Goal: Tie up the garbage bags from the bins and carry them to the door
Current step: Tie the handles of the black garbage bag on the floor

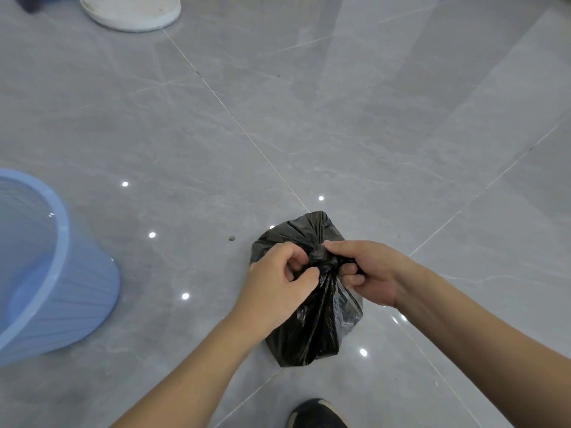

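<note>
A small black garbage bag (312,329) hangs just above the grey tiled floor, its neck gathered into a tight twist or knot between my hands. My left hand (275,285) pinches the bunched plastic from the left with curled fingers. From the right, my right hand (364,270) grips the same knot, thumb and fingers curled round the plastic. A light blue plastic bin (52,288) stands at the left edge with no bag inside it.
A white round base (133,13) sits on the floor at the top left. My dark shoe (315,413) shows at the bottom edge. The glossy floor (370,134) reflects several ceiling lights.
</note>
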### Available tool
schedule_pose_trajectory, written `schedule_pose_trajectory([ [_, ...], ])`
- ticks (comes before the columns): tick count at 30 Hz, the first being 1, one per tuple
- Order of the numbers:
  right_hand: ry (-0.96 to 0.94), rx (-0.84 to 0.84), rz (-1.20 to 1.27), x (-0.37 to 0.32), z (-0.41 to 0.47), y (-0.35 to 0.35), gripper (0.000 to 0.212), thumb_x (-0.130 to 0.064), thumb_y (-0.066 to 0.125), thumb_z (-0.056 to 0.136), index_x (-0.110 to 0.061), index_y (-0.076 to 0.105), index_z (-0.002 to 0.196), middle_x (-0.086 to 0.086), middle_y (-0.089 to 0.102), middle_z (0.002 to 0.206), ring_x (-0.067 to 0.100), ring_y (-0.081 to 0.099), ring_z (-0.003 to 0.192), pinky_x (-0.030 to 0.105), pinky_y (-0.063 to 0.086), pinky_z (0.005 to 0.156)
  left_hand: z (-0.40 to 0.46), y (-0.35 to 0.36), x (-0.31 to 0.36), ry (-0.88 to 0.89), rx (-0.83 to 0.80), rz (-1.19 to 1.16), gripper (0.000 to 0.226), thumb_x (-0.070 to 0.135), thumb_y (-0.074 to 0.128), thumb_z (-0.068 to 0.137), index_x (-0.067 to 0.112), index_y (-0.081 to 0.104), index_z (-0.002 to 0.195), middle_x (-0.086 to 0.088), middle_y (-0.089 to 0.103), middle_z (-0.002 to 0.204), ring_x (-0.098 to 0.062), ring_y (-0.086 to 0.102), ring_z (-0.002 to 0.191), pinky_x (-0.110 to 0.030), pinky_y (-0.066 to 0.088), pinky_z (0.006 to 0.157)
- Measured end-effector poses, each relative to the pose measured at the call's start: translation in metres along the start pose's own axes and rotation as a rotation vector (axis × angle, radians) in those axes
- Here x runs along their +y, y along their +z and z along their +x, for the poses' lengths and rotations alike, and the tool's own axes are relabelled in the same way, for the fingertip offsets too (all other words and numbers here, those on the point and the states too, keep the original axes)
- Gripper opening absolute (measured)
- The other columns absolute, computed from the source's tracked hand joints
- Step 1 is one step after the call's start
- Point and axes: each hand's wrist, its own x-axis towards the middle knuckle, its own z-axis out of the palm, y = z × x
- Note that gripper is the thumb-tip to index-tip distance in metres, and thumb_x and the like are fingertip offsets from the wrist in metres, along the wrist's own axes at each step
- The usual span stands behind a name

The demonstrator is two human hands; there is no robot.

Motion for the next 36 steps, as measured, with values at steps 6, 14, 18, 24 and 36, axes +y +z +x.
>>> schedule_pose_trajectory([
  [6, -0.072, -0.001, -0.093, 0.001, 0.003, -0.005, 0.014, -0.02, 0.059, 0.093, -0.007, 0.065, 0.093, -0.002, 0.053, 0.064, 0.005, 0.024, 0.041, 0.015, 0.018, 0.031, 0.008, -0.006, 0.015, -0.31, -0.003, -0.355, 0.015, 0.018, 0.055, 0.083, 0.016, 0.057, 0.068, 0.002, 0.053, 0.061, -0.012, 0.048, 0.057, -0.024, 0.041, 0.056],
  [14, -0.317, 0.183, -0.5, 0.007, 0.005, -0.007, 0.015, -0.022, 0.054, 0.096, -0.021, 0.069, 0.097, 0.007, 0.066, 0.097, 0.021, 0.052, 0.075, 0.03, 0.043, 0.064, 0.018, -0.036, 0.016, -0.786, -0.179, -0.993, 0.028, 0.034, 0.052, 0.089, 0.008, 0.06, 0.082, -0.009, 0.059, 0.064, -0.017, 0.05, 0.045, -0.02, 0.039, 0.038],
  [18, -0.457, 0.182, -0.542, 0.009, 0.005, 0.001, 0.016, -0.023, 0.053, 0.097, -0.021, 0.068, 0.095, 0.022, 0.066, 0.106, 0.036, 0.058, 0.083, 0.045, 0.052, 0.084, 0.016, -0.025, 0.022, -0.587, -0.175, -0.499, 0.028, 0.036, 0.065, 0.089, 0.01, 0.061, 0.1, -0.004, 0.067, 0.066, -0.015, 0.056, 0.047, -0.022, 0.041, 0.038],
  [24, -0.69, 0.459, -1.202, 0.008, 0.017, -0.017, 0.03, -0.044, 0.039, 0.099, -0.02, 0.052, 0.089, -0.005, 0.056, 0.063, 0.018, 0.053, 0.06, 0.035, 0.039, 0.056, 0.018, -0.034, 0.011, -0.483, 0.037, -0.583, 0.025, -0.003, 0.042, 0.087, 0.015, 0.037, 0.071, -0.004, 0.046, 0.045, -0.014, 0.031, 0.035, -0.018, 0.02, 0.035],
  [36, -0.458, 0.323, -1.743, 0.009, 0.026, -0.05, 0.071, -0.08, 0.026, 0.081, -0.017, 0.04, 0.052, -0.004, 0.045, 0.049, 0.011, 0.046, 0.049, 0.029, 0.031, 0.047, 0.005, -0.042, -0.03, -0.225, -0.107, 0.737, 0.024, 0.015, 0.033, 0.089, 0.02, 0.056, 0.09, 0.001, 0.062, 0.082, -0.019, 0.059, 0.072, -0.031, 0.042, 0.057],
])
